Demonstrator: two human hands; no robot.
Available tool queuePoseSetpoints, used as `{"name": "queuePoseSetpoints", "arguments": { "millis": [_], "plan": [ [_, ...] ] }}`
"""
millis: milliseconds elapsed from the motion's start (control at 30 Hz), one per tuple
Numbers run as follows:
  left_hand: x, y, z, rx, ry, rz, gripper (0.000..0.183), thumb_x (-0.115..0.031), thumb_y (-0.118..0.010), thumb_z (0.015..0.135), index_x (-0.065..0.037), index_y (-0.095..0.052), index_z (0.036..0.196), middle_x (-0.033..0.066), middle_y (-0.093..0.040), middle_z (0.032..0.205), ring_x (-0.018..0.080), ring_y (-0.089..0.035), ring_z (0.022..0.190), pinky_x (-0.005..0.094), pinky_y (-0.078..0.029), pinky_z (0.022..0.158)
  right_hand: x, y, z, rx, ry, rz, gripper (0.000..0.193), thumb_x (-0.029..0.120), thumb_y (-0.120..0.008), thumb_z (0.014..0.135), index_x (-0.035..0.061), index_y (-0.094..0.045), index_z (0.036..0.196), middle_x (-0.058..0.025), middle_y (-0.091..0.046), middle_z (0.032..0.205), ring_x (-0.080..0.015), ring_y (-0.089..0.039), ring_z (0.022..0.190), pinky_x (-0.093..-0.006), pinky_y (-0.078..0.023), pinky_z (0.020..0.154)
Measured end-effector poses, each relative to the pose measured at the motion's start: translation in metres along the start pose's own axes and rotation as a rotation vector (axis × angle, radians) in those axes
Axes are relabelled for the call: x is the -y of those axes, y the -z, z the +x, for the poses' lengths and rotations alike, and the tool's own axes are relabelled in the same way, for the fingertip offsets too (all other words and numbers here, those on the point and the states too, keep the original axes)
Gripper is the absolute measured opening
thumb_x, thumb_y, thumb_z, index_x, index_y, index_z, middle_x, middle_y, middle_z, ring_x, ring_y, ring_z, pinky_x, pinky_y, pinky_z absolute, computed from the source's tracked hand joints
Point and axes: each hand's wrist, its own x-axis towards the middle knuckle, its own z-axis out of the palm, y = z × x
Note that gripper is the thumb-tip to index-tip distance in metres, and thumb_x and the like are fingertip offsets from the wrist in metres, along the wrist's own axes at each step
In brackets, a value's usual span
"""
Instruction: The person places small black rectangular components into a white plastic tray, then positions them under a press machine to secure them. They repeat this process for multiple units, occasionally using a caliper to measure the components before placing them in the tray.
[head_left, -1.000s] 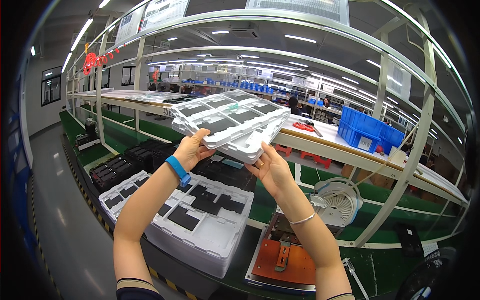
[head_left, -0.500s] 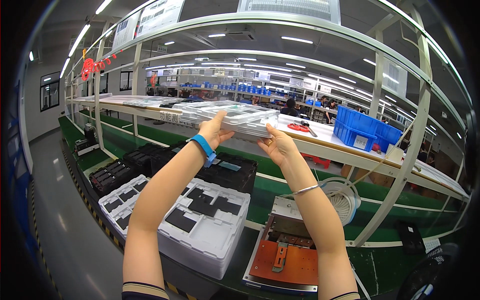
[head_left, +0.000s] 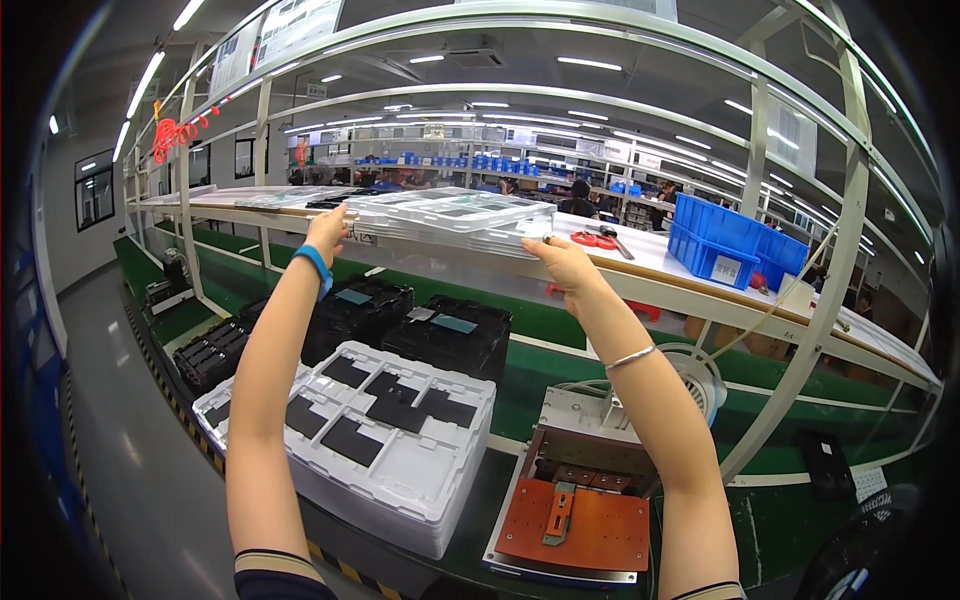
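Note:
A stack of clear plastic trays (head_left: 450, 208) lies on the raised shelf (head_left: 640, 270) in front of me. My left hand (head_left: 325, 236) grips the stack's left end, the fingertips curled at its edge. At the near right corner, my right hand (head_left: 562, 262) pinches the trays between thumb and fingers. Both arms are stretched forward and up. Below them stands a pile of white molded trays (head_left: 405, 490), with flat black pieces (head_left: 352, 440) in the top one's compartments.
Blue bins (head_left: 712, 245), red-handled scissors (head_left: 594, 239) sit right on the shelf. Black crates (head_left: 450, 335) stand behind the white pile. A fixture with an orange plate (head_left: 575, 525) and a round white fan (head_left: 690, 385) are at the right. A metal post (head_left: 800, 370) rises beyond.
My left hand has moved left, from the trays' front edge to their left end. The right hand has shifted slightly right, so my hands are farther apart.

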Motion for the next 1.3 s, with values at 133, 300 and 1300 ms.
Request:
{"name": "queuePoseSetpoints", "arguments": {
  "millis": [133,300,1300],
  "plan": [
    [-0.008,-0.012,0.047,0.034,0.169,-0.079,0.05,-0.05,-0.063,0.088,-0.008,-0.058,0.114,0.0059,-0.064,0.099,0.0169,-0.064,0.079,0.0325,-0.051,0.067,0.002,0.0,0.011,-0.011,-0.077,-0.018,0.055,0.039,-0.071,0.083,0.0054,-0.059,0.125,-0.0178,-0.049,0.137,-0.0278,-0.038,0.13,-0.0485,-0.027,0.105],
    [-0.031,-0.032,0.036,0.008,0.115,-0.353,0.04,-0.035,-0.079,0.078,-0.009,-0.063,0.104,0.0052,-0.061,0.09,0.0138,-0.054,0.064,0.0301,-0.046,0.054,0.008,0.003,0.015,0.002,-0.079,-0.031,0.059,0.039,-0.072,0.082,0.0043,-0.057,0.127,-0.0183,-0.046,0.138,-0.0283,-0.037,0.131,-0.0498,-0.024,0.107],
    [-0.011,0.221,0.024,-0.056,-0.107,-0.973,0.021,-0.002,-0.042,0.091,0.011,-0.049,0.106,0.0249,-0.06,0.105,0.0394,-0.065,0.093,0.0497,-0.06,0.079,-0.006,-0.003,0.057,-0.058,-0.131,0.191,0.059,0.029,-0.066,0.088,-0.0055,-0.047,0.132,-0.0233,-0.046,0.138,-0.031,-0.051,0.121,-0.0425,-0.044,0.099]
  ]
}}
